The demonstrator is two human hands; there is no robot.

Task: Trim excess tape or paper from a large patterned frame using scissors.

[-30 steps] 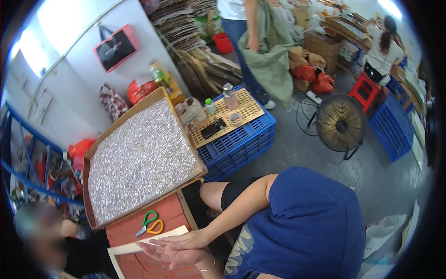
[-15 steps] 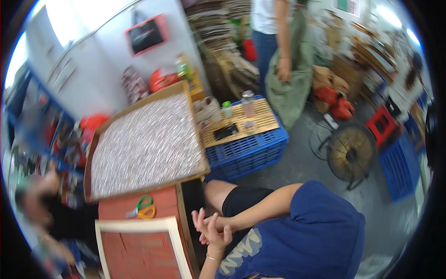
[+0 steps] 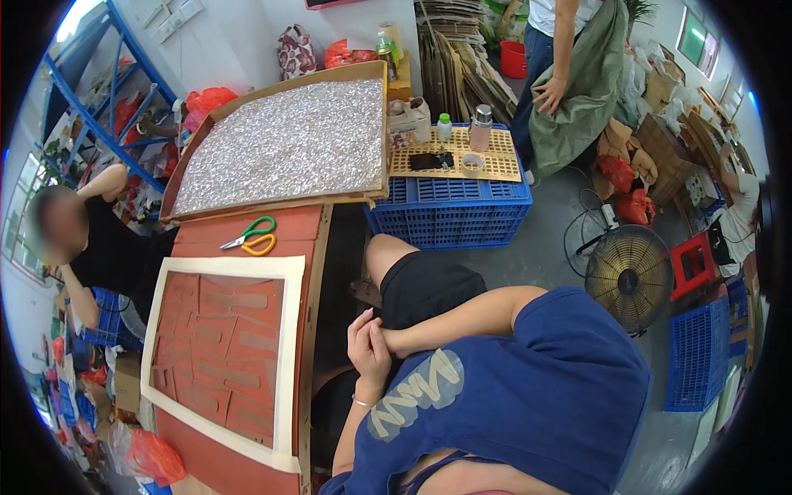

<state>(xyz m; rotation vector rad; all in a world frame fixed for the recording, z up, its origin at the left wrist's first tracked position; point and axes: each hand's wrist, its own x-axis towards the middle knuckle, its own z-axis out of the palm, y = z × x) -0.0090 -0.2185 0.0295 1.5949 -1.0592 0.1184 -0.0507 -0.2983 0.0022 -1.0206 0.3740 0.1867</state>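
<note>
Head camera looks steeply down, perhaps tilted, near the lap.

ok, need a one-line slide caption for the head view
Seated person in a blue shirt, left hand against right hand beside a red table bearing a cream-framed panel and green-and-yellow scissors.

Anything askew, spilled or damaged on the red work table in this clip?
Nothing stands out. The scissors lie flat on the red table above the cream-framed stencil, which sits flat. The tray of silvery pieces shows no spill. The left hand and right hand are clasped together, holding nothing.
</note>
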